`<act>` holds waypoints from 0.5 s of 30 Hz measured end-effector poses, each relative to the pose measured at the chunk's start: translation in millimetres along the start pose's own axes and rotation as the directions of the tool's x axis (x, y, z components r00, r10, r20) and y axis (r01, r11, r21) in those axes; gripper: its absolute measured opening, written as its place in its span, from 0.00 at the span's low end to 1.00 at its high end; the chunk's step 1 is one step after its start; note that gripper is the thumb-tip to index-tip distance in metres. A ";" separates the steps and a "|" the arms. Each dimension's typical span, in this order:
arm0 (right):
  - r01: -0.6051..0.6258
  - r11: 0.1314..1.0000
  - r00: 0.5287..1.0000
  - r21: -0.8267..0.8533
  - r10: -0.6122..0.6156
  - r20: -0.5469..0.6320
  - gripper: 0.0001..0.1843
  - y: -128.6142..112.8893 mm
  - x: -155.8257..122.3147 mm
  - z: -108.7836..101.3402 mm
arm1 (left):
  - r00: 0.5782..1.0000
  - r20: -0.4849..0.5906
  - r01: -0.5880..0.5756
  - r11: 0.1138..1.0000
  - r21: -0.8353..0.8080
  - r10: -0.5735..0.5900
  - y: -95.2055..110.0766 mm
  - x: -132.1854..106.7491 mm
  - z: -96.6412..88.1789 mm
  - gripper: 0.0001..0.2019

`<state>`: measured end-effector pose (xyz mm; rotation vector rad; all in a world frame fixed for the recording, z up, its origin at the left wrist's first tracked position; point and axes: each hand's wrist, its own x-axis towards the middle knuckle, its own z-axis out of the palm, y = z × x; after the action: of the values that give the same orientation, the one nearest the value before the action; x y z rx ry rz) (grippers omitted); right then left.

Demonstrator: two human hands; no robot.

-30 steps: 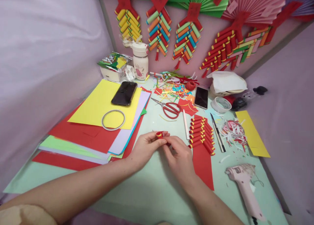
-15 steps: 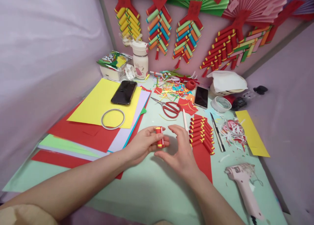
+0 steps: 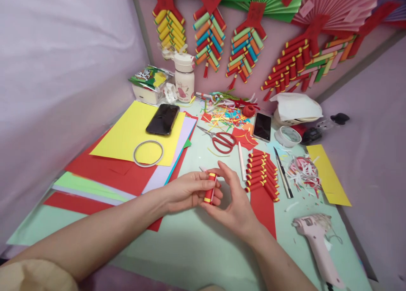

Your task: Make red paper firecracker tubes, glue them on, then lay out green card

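A small red paper firecracker tube (image 3: 209, 189) with yellow bands at its ends stands tilted between my hands. My left hand (image 3: 190, 191) is closed on it, the thumb pressed over its side and the fingers behind. My right hand (image 3: 236, 202) spans it, with the forefinger at the top end and the thumb at the bottom end. Just right of the hands, two slanted rows of matching red tubes (image 3: 260, 172) lie on a red paper sheet (image 3: 264, 215). A white pen-like stick (image 3: 242, 160) rests beside those rows.
Red-handled scissors (image 3: 223, 142) lie beyond my hands. On the right are a craft knife (image 3: 283, 172), a glue gun (image 3: 319, 244) and a tape roll (image 3: 288, 136). Coloured sheets (image 3: 108, 172) with a phone (image 3: 163, 119) and a ring (image 3: 148, 153) cover the left. Paper scraps (image 3: 233, 113) and a bottle (image 3: 184, 81) stand behind.
My right hand has closed in from beside the tube, and its finger and thumb now meet the tube's two ends. The tube has shifted slightly down and tilted.
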<state>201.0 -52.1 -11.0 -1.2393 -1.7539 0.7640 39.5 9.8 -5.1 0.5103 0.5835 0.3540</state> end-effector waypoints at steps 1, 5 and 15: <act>0.015 1.000 1.000 -0.006 -0.015 -0.006 0.48 -0.4 0.0 0.0 | 1.000 0.020 0.017 1.000 -0.013 -0.017 0.8 -0.4 -0.5 0.11; 0.047 0.998 0.998 -0.041 -0.049 -0.035 0.48 -1.7 0.6 -0.9 | 0.996 0.084 0.032 0.998 -0.061 -0.027 2.0 -1.1 -2.2 0.11; 0.071 0.994 0.997 -0.082 -0.073 -0.029 0.48 -1.9 0.8 -2.0 | 0.999 0.038 -0.011 1.000 0.003 0.011 2.0 -1.0 -1.9 0.14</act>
<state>201.8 -52.0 -8.3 -1.2280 -1.8088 0.6334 37.2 11.7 -5.0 0.5228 0.5448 0.3529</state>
